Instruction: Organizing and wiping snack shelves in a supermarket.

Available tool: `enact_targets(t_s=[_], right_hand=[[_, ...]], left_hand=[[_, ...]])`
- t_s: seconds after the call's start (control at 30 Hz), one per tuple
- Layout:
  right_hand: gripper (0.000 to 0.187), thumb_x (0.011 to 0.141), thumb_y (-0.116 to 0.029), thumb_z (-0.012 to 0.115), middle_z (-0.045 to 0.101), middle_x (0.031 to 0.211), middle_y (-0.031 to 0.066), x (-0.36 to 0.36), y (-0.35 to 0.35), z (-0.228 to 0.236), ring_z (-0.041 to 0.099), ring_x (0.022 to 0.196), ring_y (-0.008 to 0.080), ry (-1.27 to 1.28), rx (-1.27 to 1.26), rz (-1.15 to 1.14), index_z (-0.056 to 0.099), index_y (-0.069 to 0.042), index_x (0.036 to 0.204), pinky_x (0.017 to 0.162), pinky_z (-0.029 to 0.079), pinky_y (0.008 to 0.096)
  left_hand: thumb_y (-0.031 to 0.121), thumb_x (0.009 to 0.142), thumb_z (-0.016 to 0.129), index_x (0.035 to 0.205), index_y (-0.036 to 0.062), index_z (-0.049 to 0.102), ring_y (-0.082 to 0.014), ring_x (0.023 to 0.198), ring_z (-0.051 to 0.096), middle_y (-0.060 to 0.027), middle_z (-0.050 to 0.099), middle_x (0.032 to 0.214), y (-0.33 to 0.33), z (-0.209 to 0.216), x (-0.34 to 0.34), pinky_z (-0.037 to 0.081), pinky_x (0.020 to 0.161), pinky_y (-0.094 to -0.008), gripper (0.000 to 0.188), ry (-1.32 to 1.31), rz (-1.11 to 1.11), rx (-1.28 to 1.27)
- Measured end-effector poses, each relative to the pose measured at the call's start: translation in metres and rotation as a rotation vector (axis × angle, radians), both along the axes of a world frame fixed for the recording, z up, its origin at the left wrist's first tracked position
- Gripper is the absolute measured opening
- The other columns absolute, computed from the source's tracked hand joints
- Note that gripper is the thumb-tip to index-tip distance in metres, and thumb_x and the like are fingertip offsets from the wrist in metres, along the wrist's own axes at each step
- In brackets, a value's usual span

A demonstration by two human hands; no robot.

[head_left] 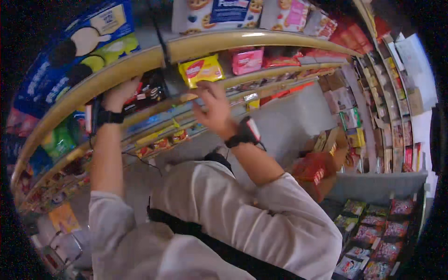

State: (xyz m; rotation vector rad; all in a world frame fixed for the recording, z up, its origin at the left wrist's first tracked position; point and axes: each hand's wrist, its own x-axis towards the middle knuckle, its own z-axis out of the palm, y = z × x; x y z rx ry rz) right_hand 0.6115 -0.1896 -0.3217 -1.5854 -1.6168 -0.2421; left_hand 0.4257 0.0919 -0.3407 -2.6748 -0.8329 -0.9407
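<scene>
My left hand [120, 95] reaches under the upper shelf's edge, beside dark packets [148, 91] with red marks. Its fingers are mostly hidden there, so I cannot tell what they hold. In front of a yellow snack packet [201, 70] is my right hand [215, 107], with thumb and fingers apart. Its fingertips are at the packet's lower edge and the shelf lip; whether they touch it is unclear. A pink packet [247, 61] stands to the right of the yellow one. Each wrist has a black strap with a small device.
The upper shelf's curved edge [214, 44] runs above my hands, with large biscuit bags [217, 16] on it. Lower shelves carry more packets [161, 144]. An open cardboard box [322, 170] with red contents stands right of my legs. A grey bin [382, 186] and more shelving lie beyond.
</scene>
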Motion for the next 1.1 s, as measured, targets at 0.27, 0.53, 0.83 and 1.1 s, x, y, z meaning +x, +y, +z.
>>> enact_targets(t_s=[0.27,0.53,0.83,1.1], right_hand=[[0.068,0.071,-0.029,0.081,0.057,0.125,0.023,0.25,-0.06,0.013,0.05,0.122,0.0412,-0.328,0.017,-0.804,0.056,-0.008,0.131,0.106,0.038,0.0514],[0.096,0.073,-0.069,0.07,0.045,0.142,0.0299,0.366,-0.023,0.024,0.041,0.13,0.0496,-0.585,-0.126,-0.646,0.045,-0.009,0.144,0.108,0.035,0.0562],[0.073,0.074,-0.051,0.077,0.062,0.124,0.0227,0.434,-0.024,-0.014,0.056,0.117,0.0415,-0.278,-0.082,-0.695,0.06,-0.003,0.126,0.099,0.043,0.0513],[0.043,0.084,-0.01,0.073,0.064,0.111,0.0176,0.32,-0.092,0.017,0.062,0.097,0.0253,0.487,0.467,-0.632,0.054,0.005,0.12,0.085,0.05,0.038]], left_hand=[[0.053,0.087,0.061,0.123,0.0147,0.062,-0.0377,0.11,0.06,-0.0161,0.066,0.115,-0.061,0.064,-0.028,0.046,0.094,-0.0485,0.052,0.221,0.14,-0.185],[0.022,0.069,0.077,0.135,0.0202,0.052,-0.0313,0.128,0.048,-0.0097,0.053,0.134,-0.137,0.064,-0.025,0.043,0.098,-0.0504,0.07,0.245,0.268,-0.242],[0.007,0.069,0.075,0.136,0.0211,0.052,-0.0339,0.128,0.047,-0.0096,0.052,0.136,-0.15,0.063,-0.016,0.04,0.104,-0.0462,0.072,0.112,0.261,-0.246],[0.015,0.078,0.071,0.129,0.0154,0.057,-0.0376,0.122,0.05,-0.0141,0.053,0.132,-0.192,0.026,-0.016,0.04,0.104,-0.0481,0.052,-0.144,0.207,-0.132]])
